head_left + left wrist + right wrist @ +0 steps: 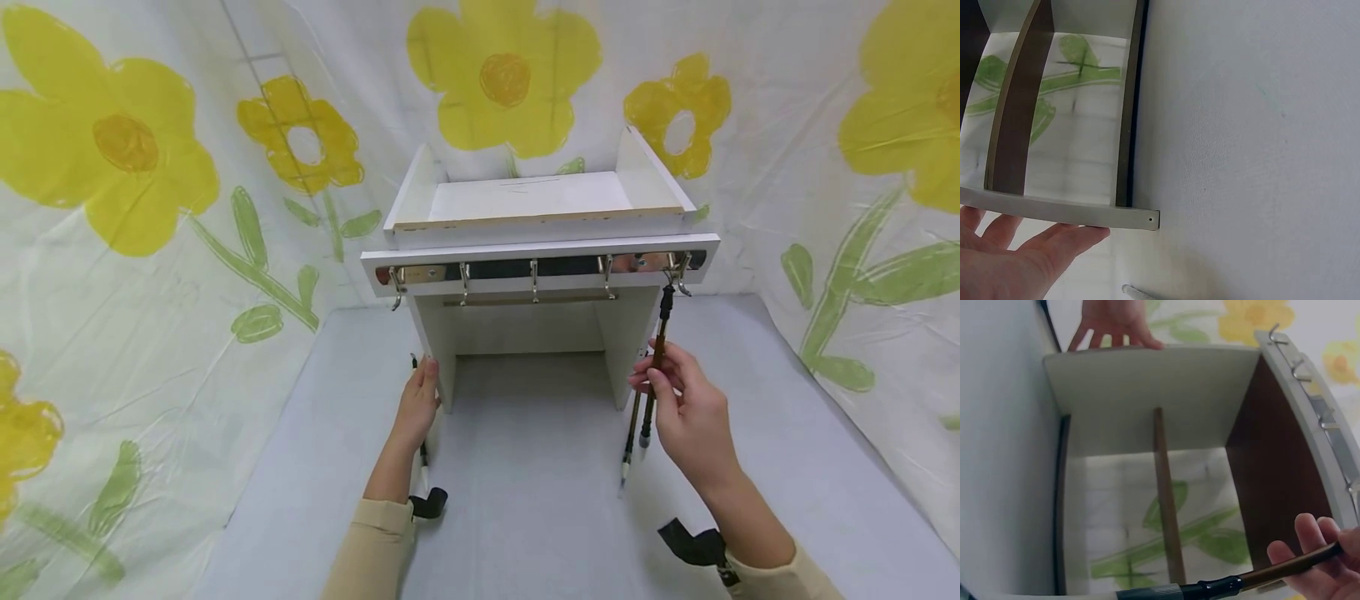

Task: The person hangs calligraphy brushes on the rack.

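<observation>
A white wooden stand (540, 250) with a rail of metal hooks (534, 279) stands on the grey table. My right hand (651, 382) pinches a dark-handled brush (660, 346) whose top loop is at the rightmost hook (678, 275). A second brush (628, 450) hangs down beside that hand; whether the hand holds it too is unclear. In the right wrist view the fingers (1325, 559) curl round the brush handle (1254, 578). My left hand (423, 383) lies flat with straight fingers against the stand's left side panel (1072, 214). Another brush (423, 462) lies on the table under that hand.
A flower-patterned plastic sheet (150, 208) walls in the table (525, 500) on the left, back and right. The stand has a shallow top tray (525, 200) and an open space between its legs. Black wrist straps (693, 546) sit on both arms.
</observation>
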The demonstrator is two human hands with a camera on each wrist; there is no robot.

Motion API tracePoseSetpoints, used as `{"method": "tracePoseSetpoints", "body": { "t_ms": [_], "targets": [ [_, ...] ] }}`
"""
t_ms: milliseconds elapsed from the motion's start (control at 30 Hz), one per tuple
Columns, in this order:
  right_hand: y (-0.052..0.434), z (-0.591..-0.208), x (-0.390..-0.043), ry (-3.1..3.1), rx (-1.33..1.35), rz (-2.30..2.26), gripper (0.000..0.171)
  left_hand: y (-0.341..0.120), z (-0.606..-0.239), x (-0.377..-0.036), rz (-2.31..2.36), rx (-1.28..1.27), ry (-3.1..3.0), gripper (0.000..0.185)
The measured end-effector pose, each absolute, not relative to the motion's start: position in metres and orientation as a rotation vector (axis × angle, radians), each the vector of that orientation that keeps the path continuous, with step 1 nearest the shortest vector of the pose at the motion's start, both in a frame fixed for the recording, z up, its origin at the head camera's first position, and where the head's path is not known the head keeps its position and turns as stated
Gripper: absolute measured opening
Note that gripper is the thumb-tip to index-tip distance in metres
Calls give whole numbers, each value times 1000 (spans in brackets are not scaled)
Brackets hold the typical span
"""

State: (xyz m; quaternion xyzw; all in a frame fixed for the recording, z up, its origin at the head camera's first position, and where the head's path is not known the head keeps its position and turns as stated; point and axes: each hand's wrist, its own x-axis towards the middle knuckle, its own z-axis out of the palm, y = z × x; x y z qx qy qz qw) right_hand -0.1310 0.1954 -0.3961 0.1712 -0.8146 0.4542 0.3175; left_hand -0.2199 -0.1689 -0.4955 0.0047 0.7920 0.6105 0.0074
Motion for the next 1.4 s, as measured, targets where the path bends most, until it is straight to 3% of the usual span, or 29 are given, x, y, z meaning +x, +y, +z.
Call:
{"method": "tracePoseSetpoints", "body": {
  "t_ms": [567, 1400],
  "targets": [
    [182, -404, -128, -2219, 607, 1262, 44, -169, -493, -218, 1905, -7, 2473, 82],
    [179, -408, -133, -2283, 621, 1261, 36, -170, -496, -221, 1920, 72, 2469, 74]
  ]
}}
